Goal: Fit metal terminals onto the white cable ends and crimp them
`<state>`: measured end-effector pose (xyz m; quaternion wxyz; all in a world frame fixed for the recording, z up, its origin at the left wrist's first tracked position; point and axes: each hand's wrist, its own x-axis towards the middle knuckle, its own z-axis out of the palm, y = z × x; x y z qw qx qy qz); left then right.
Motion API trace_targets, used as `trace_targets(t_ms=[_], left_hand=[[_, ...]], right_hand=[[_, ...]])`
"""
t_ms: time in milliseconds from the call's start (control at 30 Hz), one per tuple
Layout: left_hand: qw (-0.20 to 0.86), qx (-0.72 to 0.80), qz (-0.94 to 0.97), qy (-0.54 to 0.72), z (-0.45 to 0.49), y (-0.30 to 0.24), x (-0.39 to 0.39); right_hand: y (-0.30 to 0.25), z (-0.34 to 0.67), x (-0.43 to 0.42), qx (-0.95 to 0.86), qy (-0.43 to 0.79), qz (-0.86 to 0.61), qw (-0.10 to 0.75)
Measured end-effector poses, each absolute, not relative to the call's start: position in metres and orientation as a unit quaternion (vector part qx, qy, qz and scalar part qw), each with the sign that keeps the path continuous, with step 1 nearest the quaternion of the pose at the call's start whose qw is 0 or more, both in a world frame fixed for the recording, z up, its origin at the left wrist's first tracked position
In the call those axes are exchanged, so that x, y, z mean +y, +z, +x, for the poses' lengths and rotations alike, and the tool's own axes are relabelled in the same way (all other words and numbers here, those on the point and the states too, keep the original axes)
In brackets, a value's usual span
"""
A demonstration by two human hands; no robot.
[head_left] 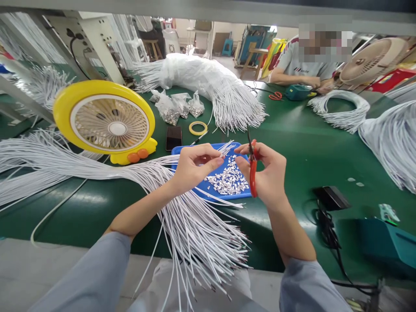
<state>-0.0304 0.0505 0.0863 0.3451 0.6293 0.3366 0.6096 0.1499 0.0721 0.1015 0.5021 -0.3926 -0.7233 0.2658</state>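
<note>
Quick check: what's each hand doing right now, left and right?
Left hand: closed, pinching the end of a white wire.
Right hand: closed, holding red-handled scissors.

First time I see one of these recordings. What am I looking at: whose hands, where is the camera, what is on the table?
There is no machine: a person works with bare hands, and the single camera sits on their head, looking down. The left hand pinches the end of a white wire; the right hand grips red-handled snips. Both hover over a blue tray of small metal pieces. A thick bundle of white wires crosses the green table under the left forearm. Beyond stand a yellow fan, a black phone and a tape roll. Another person works at the far side.
</note>
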Motion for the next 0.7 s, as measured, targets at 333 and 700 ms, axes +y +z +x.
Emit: trace_targets(t_ms=[333, 700], left_hand=[[0.289, 0.331, 0.654, 0.616, -0.023, 0.084, 0.047], [0.271, 0.351, 0.613, 0.654, -0.030, 0.082, 0.054]], right_hand=[[0.099, 0.139, 0.061, -0.687, 0.312, -0.309, 0.579], [0.102, 0.148, 0.075, -0.799, 0.108, -0.419, 0.418]])
